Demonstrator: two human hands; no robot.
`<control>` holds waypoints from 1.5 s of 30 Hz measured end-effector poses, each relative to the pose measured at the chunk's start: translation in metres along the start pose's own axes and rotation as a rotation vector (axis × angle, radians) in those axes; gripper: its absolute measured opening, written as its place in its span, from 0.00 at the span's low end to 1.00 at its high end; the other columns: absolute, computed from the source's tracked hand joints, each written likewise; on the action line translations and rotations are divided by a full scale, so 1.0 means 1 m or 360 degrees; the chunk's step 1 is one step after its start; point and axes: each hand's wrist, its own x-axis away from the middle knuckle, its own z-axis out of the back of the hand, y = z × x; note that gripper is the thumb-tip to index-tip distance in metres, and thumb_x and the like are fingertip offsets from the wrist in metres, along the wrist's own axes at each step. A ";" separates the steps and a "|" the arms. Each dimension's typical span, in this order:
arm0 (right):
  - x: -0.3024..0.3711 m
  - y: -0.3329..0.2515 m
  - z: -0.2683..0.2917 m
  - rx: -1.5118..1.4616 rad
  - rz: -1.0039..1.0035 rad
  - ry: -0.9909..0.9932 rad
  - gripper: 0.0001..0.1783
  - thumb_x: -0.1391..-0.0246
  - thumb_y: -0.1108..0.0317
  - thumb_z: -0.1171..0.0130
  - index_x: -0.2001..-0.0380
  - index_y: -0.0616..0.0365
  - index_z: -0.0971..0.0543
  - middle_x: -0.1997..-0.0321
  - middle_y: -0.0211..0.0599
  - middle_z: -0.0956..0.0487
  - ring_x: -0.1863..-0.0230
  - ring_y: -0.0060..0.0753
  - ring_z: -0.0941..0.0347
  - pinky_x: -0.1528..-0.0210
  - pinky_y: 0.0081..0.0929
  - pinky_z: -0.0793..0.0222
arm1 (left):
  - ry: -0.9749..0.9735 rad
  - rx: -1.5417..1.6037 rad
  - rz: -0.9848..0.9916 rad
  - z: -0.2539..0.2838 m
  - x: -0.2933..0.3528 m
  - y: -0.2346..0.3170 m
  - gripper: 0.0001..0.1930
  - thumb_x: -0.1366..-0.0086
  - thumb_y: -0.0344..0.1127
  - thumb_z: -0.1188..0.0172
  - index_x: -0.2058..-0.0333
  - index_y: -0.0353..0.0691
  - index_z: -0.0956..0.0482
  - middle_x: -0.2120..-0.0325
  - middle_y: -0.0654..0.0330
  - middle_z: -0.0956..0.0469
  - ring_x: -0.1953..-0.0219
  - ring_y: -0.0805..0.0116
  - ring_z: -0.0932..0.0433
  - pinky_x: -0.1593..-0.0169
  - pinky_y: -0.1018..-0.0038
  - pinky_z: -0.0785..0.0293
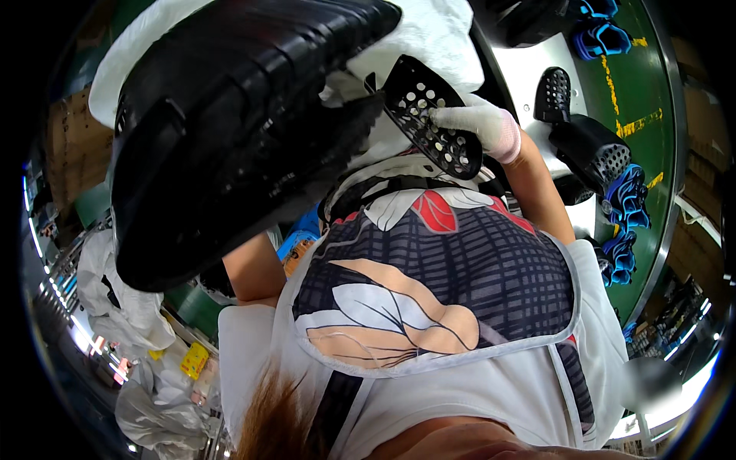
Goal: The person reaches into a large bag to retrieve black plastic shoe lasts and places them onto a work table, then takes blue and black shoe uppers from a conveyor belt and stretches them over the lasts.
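My right hand, in a white glove with a pink cuff, grips a black perforated clog piece. White shows through its round holes, and the thumb lies on its face. A large black shoe-like thing with a ridged side fills the upper left, close to the camera. It reaches right up to the perforated piece; whether the two are joined I cannot tell. My left forearm runs up behind the large black thing, which hides my left hand and its fingers.
On the right, a green work surface with yellow marks carries black perforated clogs and several blue-and-black shoes. White bags lie beyond my hands. Cardboard boxes stand at the left, above more white bags.
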 end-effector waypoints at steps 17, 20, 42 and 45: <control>0.166 0.069 0.101 0.0975 0.0426 0.1345 0.13 0.45 0.66 0.50 0.58 0.59 0.27 0.70 0.56 0.23 0.64 0.58 0.24 0.61 0.40 0.31 | -0.1450 -0.0369 0.0486 -0.174 0.058 -0.153 0.24 0.34 0.49 0.44 0.48 0.35 0.26 0.52 0.57 0.22 0.50 0.63 0.24 0.41 0.67 0.33; 0.189 0.087 0.102 0.0826 0.0540 0.1554 0.15 0.41 0.66 0.50 0.53 0.57 0.26 0.70 0.53 0.22 0.67 0.53 0.22 0.62 0.37 0.28 | -0.1671 -0.0146 0.0960 -0.200 0.060 -0.188 0.18 0.34 0.45 0.42 0.53 0.38 0.22 0.55 0.60 0.20 0.52 0.68 0.23 0.44 0.69 0.30; 0.208 0.171 0.118 0.0099 0.0140 0.2245 0.16 0.42 0.63 0.48 0.54 0.60 0.24 0.71 0.54 0.21 0.68 0.47 0.21 0.62 0.34 0.29 | -0.2284 -0.1165 0.1713 -0.270 0.079 -0.425 0.29 0.43 0.55 0.35 0.48 0.43 0.24 0.55 0.64 0.22 0.49 0.73 0.28 0.46 0.72 0.33; 0.203 0.166 0.126 0.0088 0.0145 0.2350 0.17 0.42 0.62 0.47 0.54 0.60 0.24 0.71 0.55 0.22 0.67 0.48 0.22 0.62 0.34 0.29 | -0.2481 -0.1250 0.1646 -0.278 0.083 -0.420 0.26 0.37 0.53 0.40 0.46 0.42 0.26 0.54 0.65 0.23 0.51 0.74 0.27 0.46 0.74 0.32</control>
